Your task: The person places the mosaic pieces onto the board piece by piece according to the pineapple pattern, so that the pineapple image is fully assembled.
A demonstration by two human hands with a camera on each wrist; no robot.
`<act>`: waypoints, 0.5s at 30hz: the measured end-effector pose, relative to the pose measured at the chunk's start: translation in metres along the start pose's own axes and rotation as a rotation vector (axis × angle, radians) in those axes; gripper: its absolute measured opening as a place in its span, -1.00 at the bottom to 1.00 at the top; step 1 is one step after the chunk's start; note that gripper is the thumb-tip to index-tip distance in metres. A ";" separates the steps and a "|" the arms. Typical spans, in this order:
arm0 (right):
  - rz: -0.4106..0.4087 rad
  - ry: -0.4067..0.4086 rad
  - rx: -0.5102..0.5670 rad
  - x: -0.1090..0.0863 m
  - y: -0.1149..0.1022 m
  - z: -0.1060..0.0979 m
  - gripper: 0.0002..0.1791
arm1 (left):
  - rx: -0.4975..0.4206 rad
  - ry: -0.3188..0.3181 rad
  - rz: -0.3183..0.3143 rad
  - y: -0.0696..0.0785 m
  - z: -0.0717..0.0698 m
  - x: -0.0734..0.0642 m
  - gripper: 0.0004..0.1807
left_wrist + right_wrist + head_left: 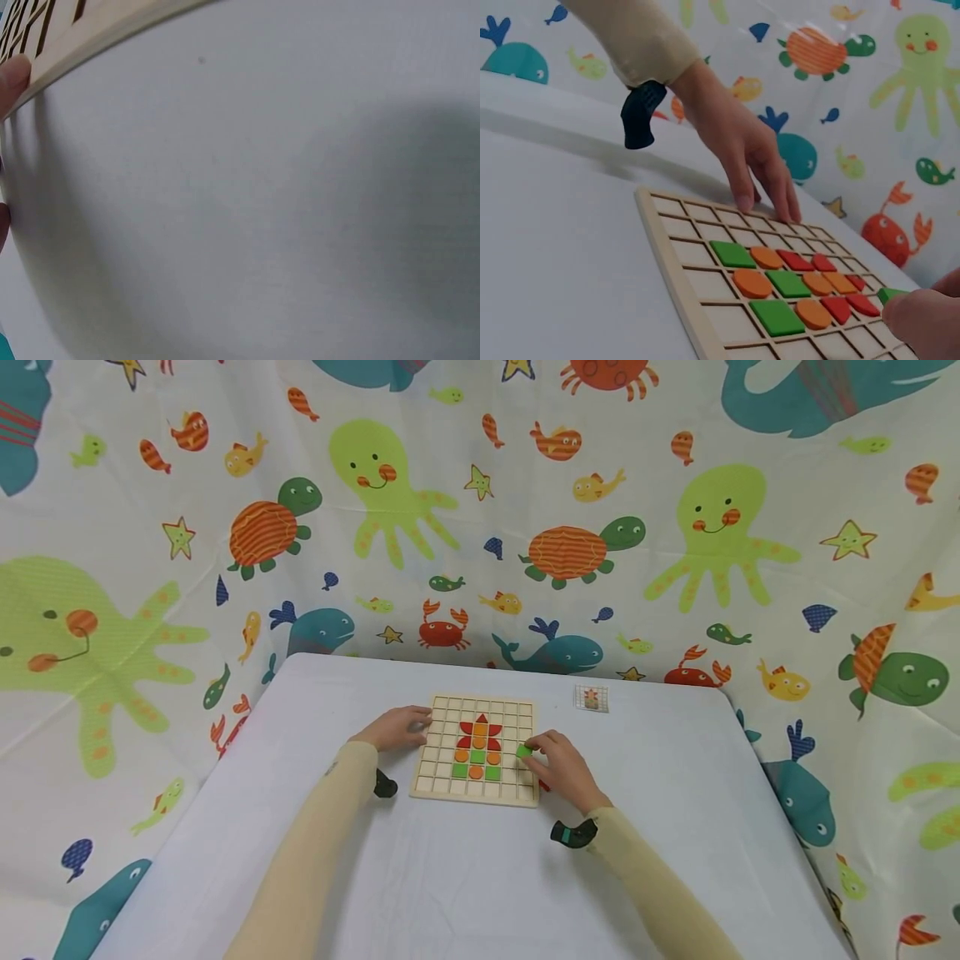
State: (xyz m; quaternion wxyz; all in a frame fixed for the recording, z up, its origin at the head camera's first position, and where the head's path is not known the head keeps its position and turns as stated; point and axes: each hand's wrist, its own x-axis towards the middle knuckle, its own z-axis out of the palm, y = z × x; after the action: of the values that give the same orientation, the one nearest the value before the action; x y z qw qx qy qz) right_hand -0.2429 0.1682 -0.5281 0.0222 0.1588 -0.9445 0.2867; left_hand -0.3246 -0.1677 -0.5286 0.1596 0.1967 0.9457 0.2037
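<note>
A wooden grid board [442, 787] lies on the table with green, orange and red tiles forming a figure in its middle columns. My right hand [564, 770] pinches a green tile [523, 751] between thumb and fingers above the board's right side. In the right wrist view that green tile [891, 294] is partly hidden by the fingers. At the board's left edge, my left hand [396, 728] rests its fingertips on the rim. The right wrist view shows the left hand [739, 142] with fingers fairly straight, pointing down onto the board.
Beyond the board at the right lies a small card [592, 698] with a printed grid picture. Something red [543, 786] shows by the board's right edge, beneath the right hand. A patterned sea-animal cloth [480, 527] hangs behind the white table [465, 885].
</note>
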 end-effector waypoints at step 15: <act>-0.244 -0.145 -0.164 0.001 -0.030 0.041 -0.71 | 0.005 0.007 0.016 -0.003 0.002 0.001 -0.45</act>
State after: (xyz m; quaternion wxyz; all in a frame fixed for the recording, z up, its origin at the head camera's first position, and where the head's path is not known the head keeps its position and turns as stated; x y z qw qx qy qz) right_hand -0.2330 0.1223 -0.5460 0.0014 0.2903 -0.9375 0.1918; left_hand -0.3254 -0.1692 -0.5319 0.1543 0.2037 0.9452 0.2034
